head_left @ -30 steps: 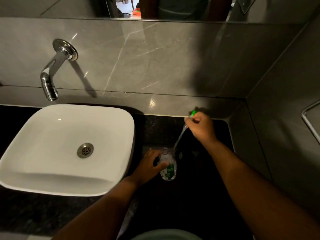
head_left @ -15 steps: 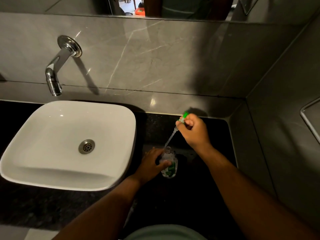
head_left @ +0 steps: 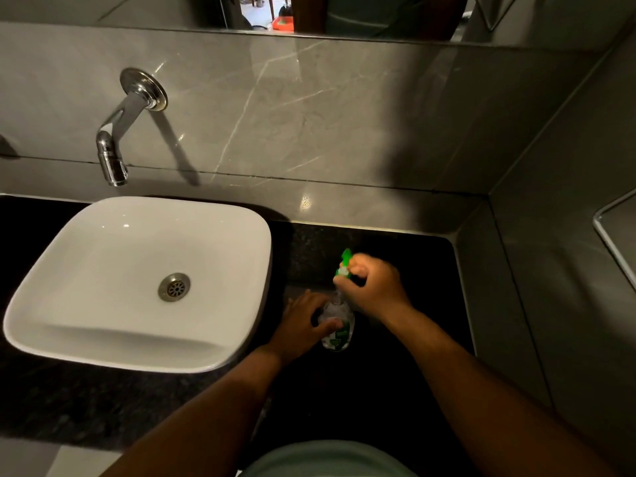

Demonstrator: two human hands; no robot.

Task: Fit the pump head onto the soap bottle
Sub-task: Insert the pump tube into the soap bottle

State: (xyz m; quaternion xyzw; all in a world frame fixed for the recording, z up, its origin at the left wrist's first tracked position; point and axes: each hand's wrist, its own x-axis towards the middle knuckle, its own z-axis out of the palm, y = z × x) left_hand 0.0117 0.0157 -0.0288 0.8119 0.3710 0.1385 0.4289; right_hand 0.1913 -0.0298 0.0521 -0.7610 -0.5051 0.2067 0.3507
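Right of the white sink (head_left: 137, 280), on the dark speckled table (head_left: 395, 373), sits the soap bottle (head_left: 339, 333), clear with a green label, standing upright. Left hand (head_left: 303, 325) is wrapped around its side, so that grip is clenched on the bottle, thumb across the front and fingers around the back.

Right hand (head_left: 371, 287) is just above and slightly behind the bottle's neck, grip pinched tight on the pump head (head_left: 344, 265). Only the green nozzle and a bit of white collar poke out past the knuckles, pointing up and away toward the wall. The pump sits right over the bottle's mouth, pretty much touching, but honestly can't tell if it's seated or how far in it is, since the right hand covers the neck and it's dim down there. The dip tube isn't really visible either, maybe a faint blur inside the clear part.

Chrome wall tap (head_left: 117, 146) hangs over the sink's back edge. Label text is too small to read.
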